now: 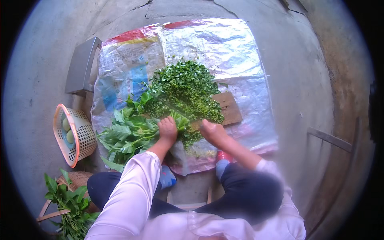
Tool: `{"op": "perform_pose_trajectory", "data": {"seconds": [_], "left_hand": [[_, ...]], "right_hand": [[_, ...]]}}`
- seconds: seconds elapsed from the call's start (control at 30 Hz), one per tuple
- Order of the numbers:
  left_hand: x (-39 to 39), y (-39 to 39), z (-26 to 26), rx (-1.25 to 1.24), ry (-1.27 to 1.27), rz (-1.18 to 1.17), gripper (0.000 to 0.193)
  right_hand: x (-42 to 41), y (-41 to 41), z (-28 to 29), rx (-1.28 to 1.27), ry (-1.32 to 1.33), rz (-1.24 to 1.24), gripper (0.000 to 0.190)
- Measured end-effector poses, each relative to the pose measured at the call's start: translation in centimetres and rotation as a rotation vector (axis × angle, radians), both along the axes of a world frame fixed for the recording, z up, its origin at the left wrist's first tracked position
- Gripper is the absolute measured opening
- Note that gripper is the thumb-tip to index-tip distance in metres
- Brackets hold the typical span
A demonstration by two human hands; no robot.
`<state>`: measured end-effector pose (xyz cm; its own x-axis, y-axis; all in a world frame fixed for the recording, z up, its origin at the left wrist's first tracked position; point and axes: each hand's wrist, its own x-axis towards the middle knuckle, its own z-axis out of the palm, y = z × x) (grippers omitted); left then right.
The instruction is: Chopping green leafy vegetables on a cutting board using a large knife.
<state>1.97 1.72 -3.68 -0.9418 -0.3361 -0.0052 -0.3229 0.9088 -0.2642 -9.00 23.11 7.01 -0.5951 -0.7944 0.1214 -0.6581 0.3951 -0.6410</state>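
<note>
My left hand [168, 129] is closed around a bundle of leafy green stems [132, 133], whose leaves spread to the left across a plastic sheet [240, 60]. My right hand [211, 130] grips the handle of a knife [196, 124]; its blade is blurred and lies over the cut end of the bundle. Behind both hands rises a heap of chopped greens [186, 87]. Part of a wooden board [228, 108] shows at the heap's right side, the rest hidden under the greens.
A perforated plastic basket [85, 135] holding round pale green things stands at the left. Behind it is a grey metal-topped stool [81, 66]. More leafy greens [70, 204] lie by a woven basket [79, 180] at lower left. A wooden bar [330, 139] is at the right.
</note>
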Motion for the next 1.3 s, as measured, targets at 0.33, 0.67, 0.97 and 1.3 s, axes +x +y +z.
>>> {"op": "perform_pose_trajectory", "data": {"seconds": [0.33, 0.67, 0.97, 1.3], "left_hand": [[-0.1, 0.2, 0.7, 0.057, -0.044, 0.023, 0.019], [-0.2, 0.4, 0.2, 0.024, -0.027, 0.03, 0.018], [-0.2, -0.6, -0.7, 0.306, -0.11, 0.122, 0.028], [-0.3, 0.4, 0.3, 0.068, -0.092, -0.013, 0.031]], "right_hand": [[-0.3, 0.1, -0.2, 0.049, -0.04, -0.034, 0.013], [-0.5, 0.5, -0.2, 0.091, -0.071, 0.018, 0.017], [0.2, 0.5, -2.4, 0.217, -0.04, 0.035, 0.013], [0.9, 2.1, -3.5, 0.367, -0.096, -0.047, 0.016]]}}
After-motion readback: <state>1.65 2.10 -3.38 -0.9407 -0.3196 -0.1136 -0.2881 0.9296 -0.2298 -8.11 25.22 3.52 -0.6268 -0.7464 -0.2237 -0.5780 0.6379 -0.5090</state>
